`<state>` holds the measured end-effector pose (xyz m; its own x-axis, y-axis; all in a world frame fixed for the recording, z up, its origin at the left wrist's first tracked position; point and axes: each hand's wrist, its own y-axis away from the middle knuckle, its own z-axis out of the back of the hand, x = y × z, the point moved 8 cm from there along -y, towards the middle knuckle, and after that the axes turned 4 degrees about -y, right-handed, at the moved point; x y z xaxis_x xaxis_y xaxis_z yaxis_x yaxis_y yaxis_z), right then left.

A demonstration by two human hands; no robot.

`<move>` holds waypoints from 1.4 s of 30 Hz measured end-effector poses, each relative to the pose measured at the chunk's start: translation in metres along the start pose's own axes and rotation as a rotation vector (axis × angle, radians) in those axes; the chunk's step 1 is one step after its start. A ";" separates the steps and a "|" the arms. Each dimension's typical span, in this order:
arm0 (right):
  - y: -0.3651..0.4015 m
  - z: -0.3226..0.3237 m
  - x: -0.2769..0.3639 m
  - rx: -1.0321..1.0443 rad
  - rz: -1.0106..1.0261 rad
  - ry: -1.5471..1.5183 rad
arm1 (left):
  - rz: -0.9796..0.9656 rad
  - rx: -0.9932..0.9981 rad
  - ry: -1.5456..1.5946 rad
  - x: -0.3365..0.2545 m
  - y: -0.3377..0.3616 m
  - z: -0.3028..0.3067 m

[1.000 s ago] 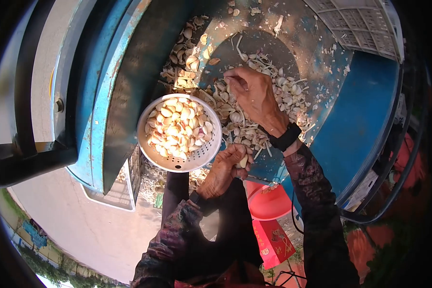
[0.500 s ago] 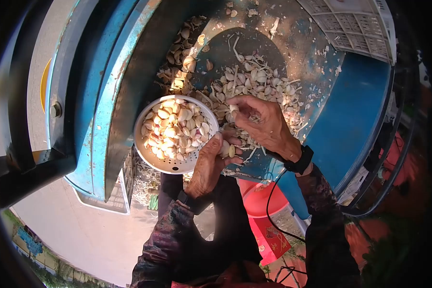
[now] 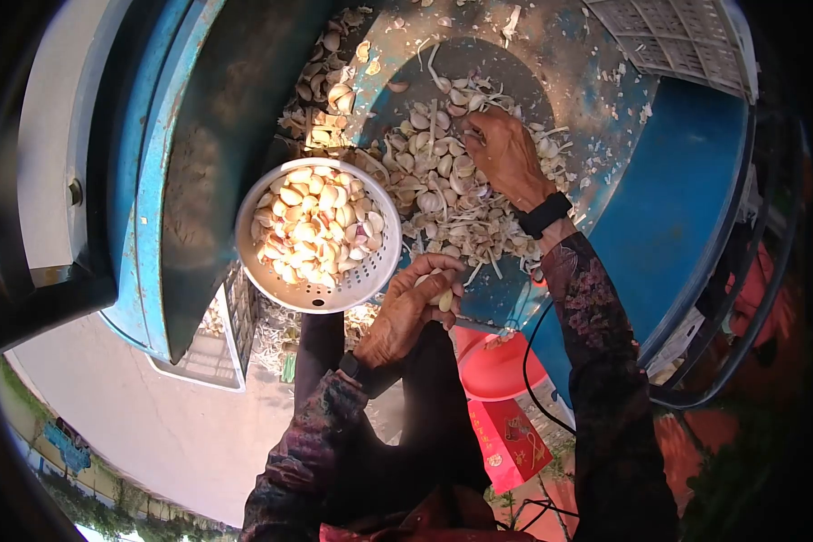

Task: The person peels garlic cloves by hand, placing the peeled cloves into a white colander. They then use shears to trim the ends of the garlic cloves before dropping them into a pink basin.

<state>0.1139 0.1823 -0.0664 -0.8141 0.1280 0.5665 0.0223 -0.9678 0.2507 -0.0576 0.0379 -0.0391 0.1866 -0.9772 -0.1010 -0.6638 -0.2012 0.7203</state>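
My left hand (image 3: 414, 307) is closed around a few garlic cloves (image 3: 435, 287), just right of a white perforated bowl (image 3: 384, 271). Inside that bowl lies a heap of garlic cloves (image 3: 312, 221). Over the pile of loose garlic (image 3: 434, 172) on the blue metal surface, my right hand (image 3: 504, 155) has its fingers bent and drawn together among the cloves. What its fingertips pinch is hidden. Dry stalks and bits of skin are mixed through the pile.
Garlic bulbs and skins (image 3: 330, 95) lie along the left edge of the surface. A white plastic crate (image 3: 673, 45) stands at the upper right, another crate (image 3: 235, 334) below the bowl. Under the surface are a red basin (image 3: 501, 366) and red paper bag (image 3: 510, 443). A black cable hangs nearby.
My right hand has moved up and away from my left hand, onto the garlic pile. The clove seen in its fingers earlier no longer shows there. My left hand has closed more around its cloves.
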 end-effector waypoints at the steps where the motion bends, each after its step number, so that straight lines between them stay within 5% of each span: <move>1: 0.002 0.005 0.014 -0.025 0.005 -0.047 | 0.002 -0.007 0.002 0.002 0.000 -0.001; 4: 0.003 -0.005 0.054 -0.020 0.121 -0.261 | 0.005 -0.032 0.004 0.011 -0.004 -0.005; 8: -0.003 -0.040 0.069 -0.046 0.345 0.054 | -0.011 0.021 -0.044 0.014 -0.005 -0.006; 16: 0.010 -0.034 0.045 -0.005 0.256 0.016 | -0.055 -0.074 -0.025 0.002 -0.006 0.006; 19: 0.029 0.004 0.046 -0.026 0.035 -0.262 | -0.152 -0.099 0.020 -0.014 -0.007 0.005; 21: 0.046 0.020 0.054 0.172 -0.272 -0.469 | -0.272 -0.056 0.121 -0.031 -0.010 0.001; 24: 0.043 0.031 0.091 0.386 0.008 -0.519 | -0.267 -0.101 0.148 -0.045 -0.012 -0.002; 27: -0.008 0.008 0.065 -0.011 0.093 -0.520 | -0.221 -0.038 0.086 -0.037 -0.012 -0.003; 29: -0.034 -0.032 0.051 -0.011 0.201 -0.382 | -0.177 -0.014 0.065 -0.027 -0.009 -0.006; 31: -0.054 -0.051 0.062 -0.090 0.231 0.078 | -0.120 -0.015 0.009 -0.020 -0.004 -0.003; 35: -0.034 -0.020 0.059 -0.184 0.158 -0.103 | -0.089 -0.048 0.021 -0.013 0.001 0.004; 40: 0.052 0.029 0.080 0.060 -0.091 -0.521 | -0.115 -0.110 0.110 -0.016 -0.006 0.002; 42: 0.068 0.028 0.085 0.333 -0.081 -0.545 | -0.147 -0.063 0.120 -0.017 -0.012 -0.003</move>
<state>0.0626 0.1335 0.0202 -0.4110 0.3745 0.8312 0.2230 -0.8427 0.4900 -0.0510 0.0569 -0.0441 0.3656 -0.9219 -0.1284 -0.5775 -0.3328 0.7455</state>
